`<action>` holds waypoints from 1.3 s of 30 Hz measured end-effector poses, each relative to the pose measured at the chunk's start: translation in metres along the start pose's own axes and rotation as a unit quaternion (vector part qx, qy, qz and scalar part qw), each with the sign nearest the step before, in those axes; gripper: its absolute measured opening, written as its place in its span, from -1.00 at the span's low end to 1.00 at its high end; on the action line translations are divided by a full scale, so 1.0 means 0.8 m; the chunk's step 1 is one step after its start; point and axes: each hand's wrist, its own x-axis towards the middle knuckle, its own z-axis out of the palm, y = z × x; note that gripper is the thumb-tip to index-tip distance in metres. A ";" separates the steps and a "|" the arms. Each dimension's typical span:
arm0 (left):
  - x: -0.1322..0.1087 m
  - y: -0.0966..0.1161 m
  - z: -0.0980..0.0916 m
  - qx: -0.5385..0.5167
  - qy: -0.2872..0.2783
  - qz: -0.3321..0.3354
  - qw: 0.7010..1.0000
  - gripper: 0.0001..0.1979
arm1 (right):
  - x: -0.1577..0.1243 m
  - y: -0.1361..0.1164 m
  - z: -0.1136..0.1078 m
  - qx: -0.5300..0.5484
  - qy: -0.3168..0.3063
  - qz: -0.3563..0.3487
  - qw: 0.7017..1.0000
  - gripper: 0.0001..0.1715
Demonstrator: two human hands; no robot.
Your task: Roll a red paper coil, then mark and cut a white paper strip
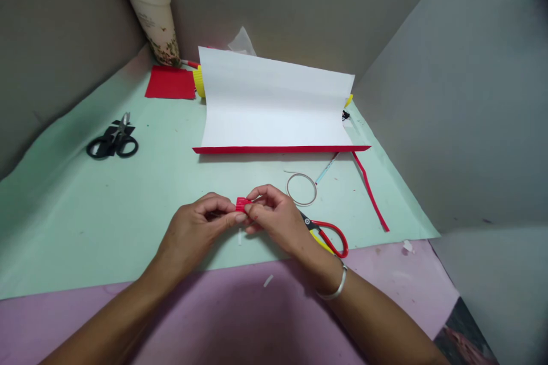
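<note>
A small red folded piece point(241, 203), paper or fabric, is pinched between my two hands above the front of the green sheet. My left hand point(201, 222) grips its left end between thumb and fingertips. On the right end, the thumb and fingers of my right hand point(274, 217) are closed, covering part of it. Below the hands lies a thin white strip point(240, 236). Scissors with one red and one yellow handle point(336, 236) lie partly hidden behind my right wrist.
A large white sheet with a red edge point(278, 108) stands curved at the back. Black-handled scissors point(115, 140) lie left; a wire coil point(302, 189), pen point(326, 170) and red strip point(371, 194) lie right. A tumbler point(149, 14) and red sheet point(170, 82) are back left.
</note>
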 end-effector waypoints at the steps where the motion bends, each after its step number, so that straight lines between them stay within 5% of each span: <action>1: 0.000 0.000 0.000 0.000 -0.003 0.002 1.000 -0.74 | 0.000 0.000 0.000 -0.001 -0.001 -0.001 1.000 -0.76; 22: -0.002 0.001 0.001 0.015 -0.011 0.022 1.000 -0.70 | 0.001 0.001 0.001 0.006 0.010 -0.001 1.000 -0.76; 31: -0.002 -0.001 0.009 -0.039 0.012 -0.055 0.998 -0.63 | 0.005 -0.004 -0.001 0.017 0.021 0.032 0.999 -0.80; 39: -0.008 -0.002 0.017 0.054 0.058 0.028 0.996 -0.74 | 0.001 -0.004 0.006 -0.006 0.043 0.024 0.999 -0.82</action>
